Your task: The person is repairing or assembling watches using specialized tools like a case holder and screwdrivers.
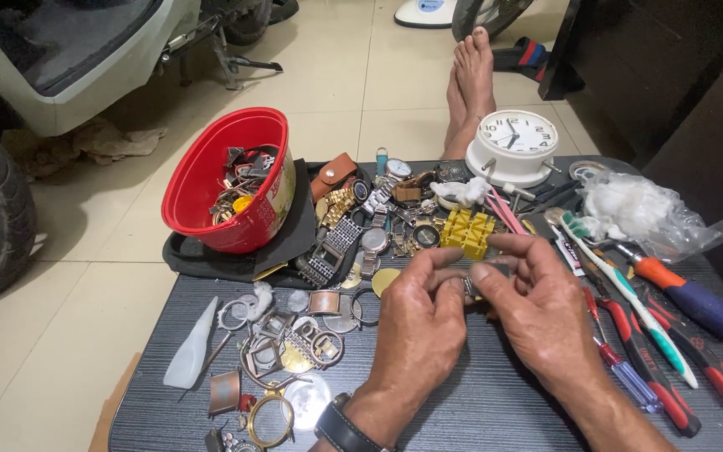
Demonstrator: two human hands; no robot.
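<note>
My left hand (418, 325) and my right hand (537, 311) meet above the dark table (495, 402), fingertips pinched together on a small metal watch part (468, 285). Most of the part is hidden by my fingers. A black watch is on my left wrist (340, 427). Just beyond my hands sits a yellow plastic block (467, 230). Loose watch cases, bezels and metal bands (294, 343) lie to the left of my left hand.
A red bucket (211, 188) of parts lies tilted at the back left. A white alarm clock (514, 144) stands at the back. Toothbrush (621, 289), screwdrivers (688, 297), pliers (654, 377), a plastic bag (642, 209) lie right. A white bottle (192, 347) lies left. Bare feet (472, 79) rest beyond.
</note>
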